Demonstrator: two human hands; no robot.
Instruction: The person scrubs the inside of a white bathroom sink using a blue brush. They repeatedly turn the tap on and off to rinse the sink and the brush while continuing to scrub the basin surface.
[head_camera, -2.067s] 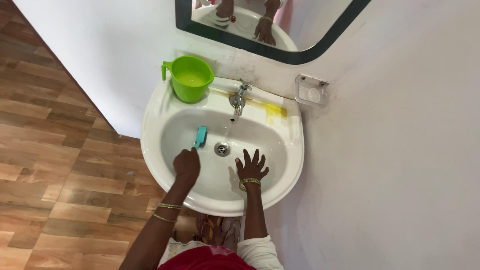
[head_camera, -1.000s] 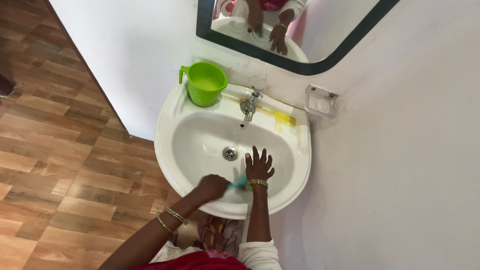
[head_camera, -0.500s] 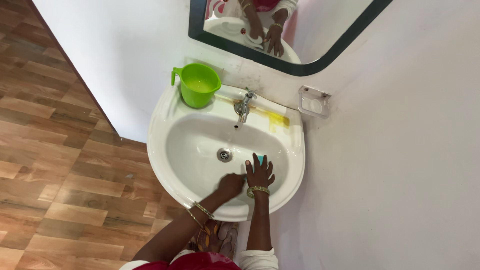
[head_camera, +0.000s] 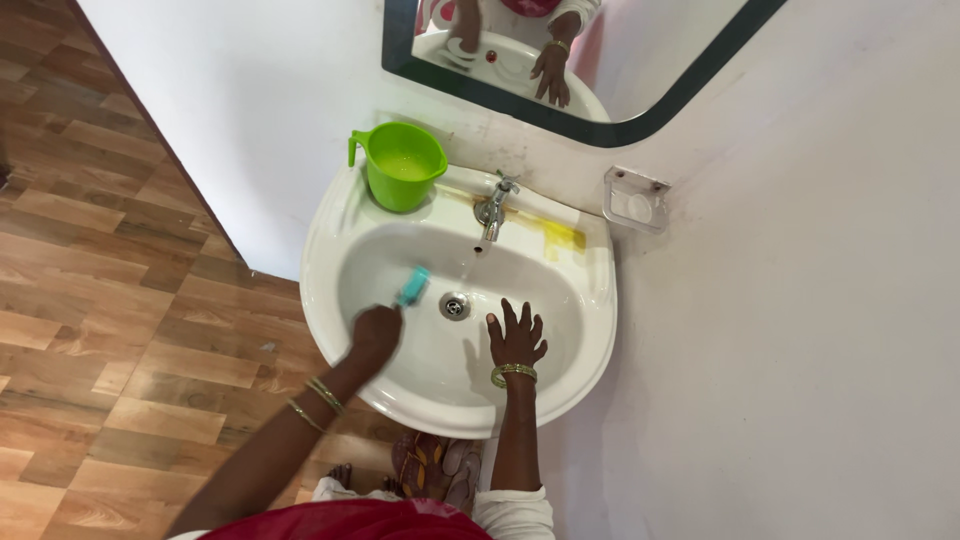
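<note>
A white wall-mounted basin (head_camera: 330, 215) fills the middle of the view. My left hand (head_camera: 374, 333) grips a teal scrub brush (head_camera: 412, 286), whose head rests on the bowl's left inner slope, just left of the metal drain (head_camera: 454, 305). My right hand (head_camera: 516, 338) lies flat in the bowl with fingers spread, right of the drain, holding nothing. Gold bangles circle both wrists.
A green plastic mug (head_camera: 403, 166) stands on the basin's back left rim. A metal tap (head_camera: 492, 209) sits at the back centre with a yellow stain (head_camera: 560, 238) beside it. A mirror (head_camera: 560, 60) and a clear soap holder (head_camera: 636, 200) hang on the wall. Wood-pattern floor lies left.
My left hand has swept the brush from the bowl's right front, near my right hand, across to the left side by the drain. My right hand stays planted.
</note>
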